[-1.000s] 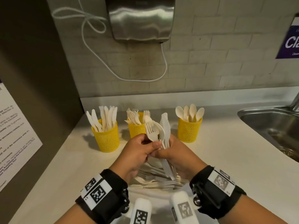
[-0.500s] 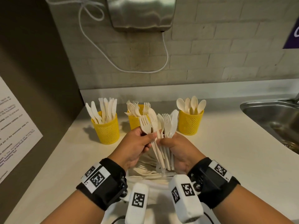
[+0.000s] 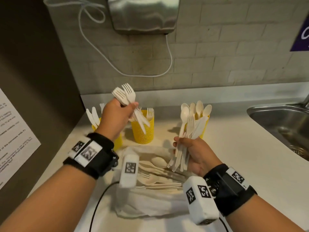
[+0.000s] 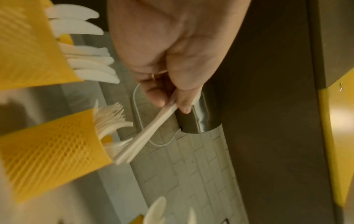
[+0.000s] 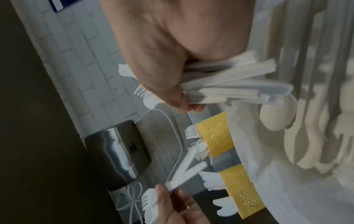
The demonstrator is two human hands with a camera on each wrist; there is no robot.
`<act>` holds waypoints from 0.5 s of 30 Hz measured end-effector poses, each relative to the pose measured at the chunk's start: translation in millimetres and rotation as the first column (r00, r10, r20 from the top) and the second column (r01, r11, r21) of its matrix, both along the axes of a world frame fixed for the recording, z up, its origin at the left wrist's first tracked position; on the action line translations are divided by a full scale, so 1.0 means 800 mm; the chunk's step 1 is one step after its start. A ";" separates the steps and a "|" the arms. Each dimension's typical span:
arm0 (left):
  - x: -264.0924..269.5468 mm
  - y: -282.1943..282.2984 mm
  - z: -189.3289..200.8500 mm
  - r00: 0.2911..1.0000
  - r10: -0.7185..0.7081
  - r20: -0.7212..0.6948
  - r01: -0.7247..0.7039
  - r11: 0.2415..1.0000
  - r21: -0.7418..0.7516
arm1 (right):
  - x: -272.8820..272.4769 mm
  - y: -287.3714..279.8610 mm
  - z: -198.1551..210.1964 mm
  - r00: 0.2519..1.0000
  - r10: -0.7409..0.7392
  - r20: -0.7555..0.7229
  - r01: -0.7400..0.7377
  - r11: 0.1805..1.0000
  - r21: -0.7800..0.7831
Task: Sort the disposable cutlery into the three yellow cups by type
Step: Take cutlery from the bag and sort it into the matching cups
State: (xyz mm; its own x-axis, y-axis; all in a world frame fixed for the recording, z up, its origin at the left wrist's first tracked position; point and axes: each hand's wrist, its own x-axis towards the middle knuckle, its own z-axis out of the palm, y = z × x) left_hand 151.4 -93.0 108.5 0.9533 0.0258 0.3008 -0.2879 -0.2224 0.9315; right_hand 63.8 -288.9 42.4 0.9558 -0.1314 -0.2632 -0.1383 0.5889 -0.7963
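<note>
1. Half a second ago both hands were meeting over one shared bundle at the centre; now they are well apart, the left hand point(image 3: 115, 118) having lifted toward 11 o'clock with a pair of forks point(image 3: 128, 101), and the right hand point(image 3: 195, 153) staying toward 4 o'clock with the remaining bundle point(image 3: 187, 133).
2. The left hand is pinching the two forks between thumb and curled fingers, tines pointing up and handles slanting down toward the middle yellow cup point(image 3: 143, 129), whose rim the handle ends are hanging just above in the left wrist view.
3. The right hand is gripping its bundle with fingers wrapped round the handles; a spoon, a fork and a knife are showing in it, heads up.
4. The left yellow cup point(image 3: 119, 141), at 10 o'clock, is holding knives and is sitting partly hidden behind the left wrist.
5. The middle cup is holding forks.
6. The right yellow cup point(image 3: 204, 128), at 1 o'clock, is holding spoons and is standing just behind the right hand's bundle.
7. Unsorted cutlery point(image 3: 158, 173) is lying on a white cloth point(image 3: 150, 205) at 6 o'clock, between the forearms.
8. A steel sink point(image 3: 284, 119) is sitting at 3 o'clock on the white counter point(image 3: 250, 156).
</note>
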 end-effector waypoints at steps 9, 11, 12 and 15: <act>0.070 -0.034 -0.019 0.988 0.081 0.130 -0.127 0.910 0.395 | 0.001 0.005 -0.005 0.999 -0.001 0.047 0.003 0.999 -0.042; 0.079 -0.035 -0.031 0.991 0.097 0.095 -0.129 0.887 0.443 | 0.000 0.003 -0.005 0.999 0.005 0.049 -0.003 0.999 -0.039; 0.082 -0.036 -0.034 0.991 0.113 0.075 -0.136 0.861 0.491 | -0.001 0.003 -0.004 0.999 0.010 0.051 -0.008 0.999 -0.039; 0.081 -0.040 -0.037 0.988 0.142 0.067 -0.150 0.723 0.675 | -0.001 0.005 -0.004 0.999 0.027 0.043 -0.026 0.999 -0.034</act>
State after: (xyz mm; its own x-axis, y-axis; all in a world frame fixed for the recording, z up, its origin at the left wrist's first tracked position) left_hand 216.1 -124.7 79.1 0.9518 -0.0499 0.3026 -0.2074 -0.8316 0.5151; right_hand 63.3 -284.7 39.6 0.9694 -0.1141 -0.2173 -0.1184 0.5581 -0.8213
